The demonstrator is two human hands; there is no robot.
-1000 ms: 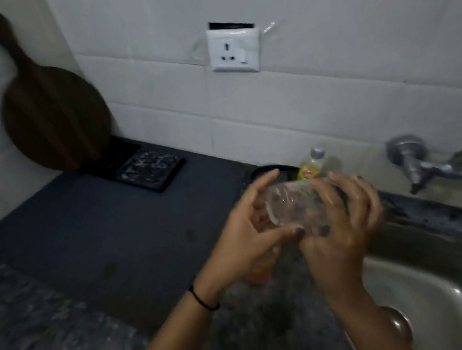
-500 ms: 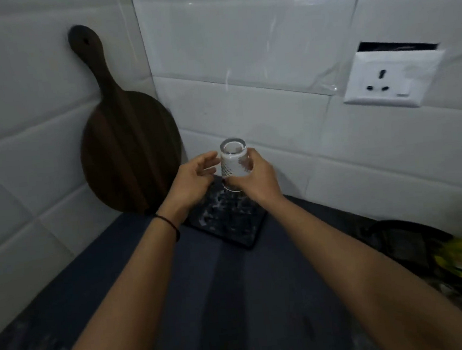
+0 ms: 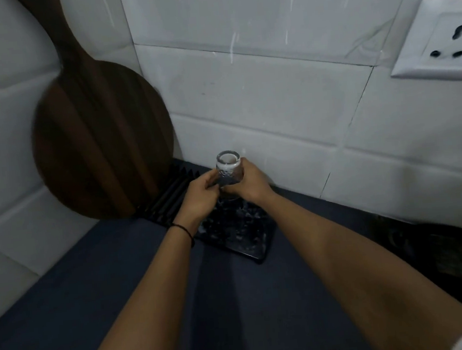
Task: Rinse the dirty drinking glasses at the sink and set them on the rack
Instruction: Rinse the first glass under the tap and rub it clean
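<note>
A clear drinking glass (image 3: 228, 169) stands upside down, base up, over the far part of the black ribbed rack (image 3: 238, 238) in the counter's back corner. My left hand (image 3: 202, 197) grips its left side and my right hand (image 3: 250, 183) grips its right side. The glass's rim is hidden behind my fingers, so I cannot tell whether it touches the rack. Water drops shine on the rack's near part.
A round dark wooden board (image 3: 101, 138) leans on the wall just left of the rack. A white wall socket (image 3: 442, 44) sits at the upper right. A dark round object (image 3: 452, 261) lies on the counter (image 3: 95, 298) at the right edge.
Both hands carried the glass from beside the sink leftward to the rack, turned it base up, and lowered it onto the rack's far part. The view has followed left.
</note>
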